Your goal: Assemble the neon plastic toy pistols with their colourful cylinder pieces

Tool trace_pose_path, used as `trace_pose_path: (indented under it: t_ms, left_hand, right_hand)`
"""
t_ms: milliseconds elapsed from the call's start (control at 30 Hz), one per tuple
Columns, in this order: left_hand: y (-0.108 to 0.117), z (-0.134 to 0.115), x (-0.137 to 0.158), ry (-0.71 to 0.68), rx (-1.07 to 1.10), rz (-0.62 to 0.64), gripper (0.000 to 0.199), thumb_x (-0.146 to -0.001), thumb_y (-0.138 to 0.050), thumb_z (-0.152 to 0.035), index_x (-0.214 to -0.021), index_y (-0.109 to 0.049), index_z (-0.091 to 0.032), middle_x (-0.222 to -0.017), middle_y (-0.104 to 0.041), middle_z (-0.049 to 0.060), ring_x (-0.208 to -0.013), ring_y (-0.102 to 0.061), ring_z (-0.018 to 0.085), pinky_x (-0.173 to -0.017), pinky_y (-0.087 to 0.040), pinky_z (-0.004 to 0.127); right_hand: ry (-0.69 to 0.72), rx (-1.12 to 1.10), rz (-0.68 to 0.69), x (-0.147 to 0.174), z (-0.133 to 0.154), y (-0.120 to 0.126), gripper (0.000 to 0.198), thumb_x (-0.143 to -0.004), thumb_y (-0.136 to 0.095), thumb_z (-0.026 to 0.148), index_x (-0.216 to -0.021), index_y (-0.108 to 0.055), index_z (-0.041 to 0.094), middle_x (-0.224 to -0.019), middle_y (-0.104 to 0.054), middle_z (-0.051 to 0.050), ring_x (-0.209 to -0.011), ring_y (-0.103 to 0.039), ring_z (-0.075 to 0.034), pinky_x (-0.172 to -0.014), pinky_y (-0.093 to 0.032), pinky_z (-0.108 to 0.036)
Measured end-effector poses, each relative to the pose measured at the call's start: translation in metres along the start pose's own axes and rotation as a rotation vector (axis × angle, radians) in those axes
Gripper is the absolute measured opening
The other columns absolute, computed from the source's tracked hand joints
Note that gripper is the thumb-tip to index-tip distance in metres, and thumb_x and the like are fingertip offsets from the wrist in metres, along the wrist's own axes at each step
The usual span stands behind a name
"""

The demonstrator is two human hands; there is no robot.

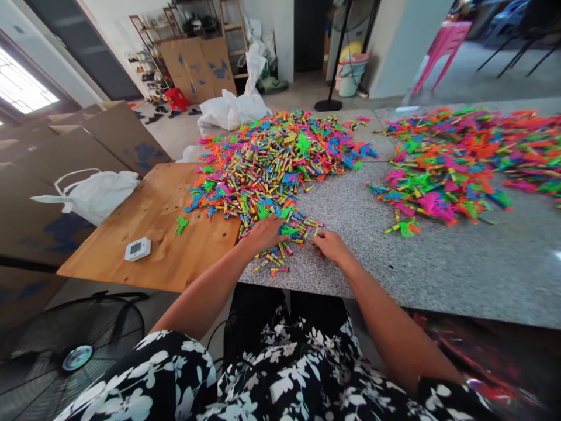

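A big heap (272, 158) of small yellow-labelled tubes and bright plastic toy guns spreads over the tabletop. My left hand (263, 234) lies on the heap's near edge, thumb apart from the fingers, touching the pieces beside a green toy gun (288, 230). Just right of it, my right hand (331, 245) rests low over the grey speckled surface with its fingers curled together. Its fingertips are by the ends of a few tubes (309, 223); whether they pinch a piece is too small to tell. Several loose tubes (274, 257) lie in front of my left hand.
A second heap (447, 169) of toy guns and tubes covers the table's right side. On the wooden board (162, 234) sit a white digital timer (137, 249) and a lone green toy gun (181, 224). A floor fan (79, 351) stands lower left, by cardboard boxes (39, 204).
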State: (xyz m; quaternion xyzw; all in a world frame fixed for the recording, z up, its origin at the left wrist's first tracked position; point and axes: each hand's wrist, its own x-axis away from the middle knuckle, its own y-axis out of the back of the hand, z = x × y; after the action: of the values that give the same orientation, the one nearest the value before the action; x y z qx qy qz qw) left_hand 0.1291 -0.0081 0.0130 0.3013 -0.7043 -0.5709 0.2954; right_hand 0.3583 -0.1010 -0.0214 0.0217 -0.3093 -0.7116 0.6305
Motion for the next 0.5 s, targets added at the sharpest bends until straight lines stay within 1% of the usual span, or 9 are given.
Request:
trace_pose_path:
  t_ms: [67, 100, 167, 200, 267, 367, 433, 500]
  left_hand:
    - [-0.002, -0.003, 0.004, -0.064, -0.03, -0.003, 0.049, -0.091, -0.075, -0.046, -0.134, -0.067, -0.025, -0.13, -0.066, 0.012, -0.122, -0.064, 0.032, -0.1, -0.052, 0.039]
    - [-0.003, -0.003, 0.005, -0.073, -0.038, -0.007, 0.043, -0.091, -0.075, -0.043, -0.129, -0.069, -0.024, -0.127, -0.066, 0.012, -0.123, -0.063, 0.031, -0.1, -0.051, 0.039]
    - [-0.006, -0.004, 0.004, -0.048, -0.027, -0.01, 0.031, -0.092, -0.073, -0.038, -0.119, -0.071, -0.022, -0.12, -0.068, 0.011, -0.119, -0.064, 0.03, -0.099, -0.051, 0.037]
    - [-0.007, -0.004, 0.002, -0.023, -0.007, -0.009, 0.028, -0.093, -0.072, -0.038, -0.115, -0.071, -0.021, -0.117, -0.069, 0.011, -0.115, -0.065, 0.029, -0.097, -0.052, 0.037]
    - [-0.009, -0.004, -0.001, 0.03, 0.042, -0.006, 0.036, -0.093, -0.071, -0.046, -0.119, -0.069, -0.021, -0.118, -0.069, 0.01, -0.112, -0.066, 0.028, -0.095, -0.052, 0.036]
    - [-0.009, -0.006, -0.006, 0.073, 0.067, -0.006, 0.056, -0.094, -0.069, -0.054, -0.14, -0.062, -0.023, -0.13, -0.064, 0.013, -0.117, -0.065, 0.031, -0.097, -0.052, 0.038]
    - [-0.008, -0.008, -0.008, 0.037, 0.053, 0.003, 0.055, -0.095, -0.069, -0.05, -0.143, -0.062, -0.026, -0.134, -0.061, 0.013, -0.12, -0.064, 0.032, -0.098, -0.051, 0.039]
    - [-0.007, -0.01, -0.008, -0.047, 0.044, 0.009, 0.045, -0.094, -0.071, -0.044, -0.136, -0.067, -0.028, -0.134, -0.06, 0.012, -0.121, -0.064, 0.031, -0.098, -0.051, 0.038]
  right_hand:
    - [-0.002, -0.226, 0.037, 0.002, -0.002, -0.002, 0.008, -0.081, -0.058, 0.028, -0.075, -0.056, 0.023, -0.061, -0.063, 0.001, -0.048, -0.056, -0.015, -0.049, -0.043, -0.027]
    - [0.019, -0.307, 0.044, 0.003, -0.003, -0.003, 0.006, -0.078, -0.059, 0.028, -0.077, -0.056, 0.023, -0.063, -0.064, 0.002, -0.047, -0.055, -0.015, -0.047, -0.044, -0.026]
    - [0.085, -0.411, 0.031, 0.005, -0.003, -0.005, 0.011, -0.073, -0.061, 0.03, -0.08, -0.055, 0.024, -0.062, -0.064, 0.003, -0.047, -0.055, -0.014, -0.045, -0.045, -0.026]
    - [0.116, -0.444, 0.017, 0.006, -0.002, -0.006, 0.013, -0.071, -0.061, 0.031, -0.08, -0.054, 0.025, -0.06, -0.062, 0.004, -0.046, -0.054, -0.014, -0.044, -0.045, -0.026]
    - [0.158, -0.481, -0.002, 0.008, 0.0, -0.007, 0.015, -0.07, -0.06, 0.034, -0.079, -0.052, 0.025, -0.055, -0.057, 0.006, -0.044, -0.05, -0.013, -0.043, -0.044, -0.025]
    - [0.172, -0.504, 0.011, 0.011, 0.004, -0.012, 0.017, -0.071, -0.06, 0.039, -0.08, -0.053, 0.026, -0.055, -0.055, 0.007, -0.044, -0.049, -0.013, -0.042, -0.043, -0.025]
    - [0.17, -0.512, 0.025, 0.012, 0.006, -0.016, 0.019, -0.072, -0.06, 0.041, -0.08, -0.054, 0.025, -0.058, -0.056, 0.007, -0.045, -0.05, -0.013, -0.043, -0.043, -0.026]
    - [0.16, -0.522, 0.018, 0.011, 0.005, -0.019, 0.019, -0.072, -0.06, 0.041, -0.082, -0.056, 0.025, -0.058, -0.056, 0.007, -0.045, -0.049, -0.013, -0.042, -0.043, -0.026]
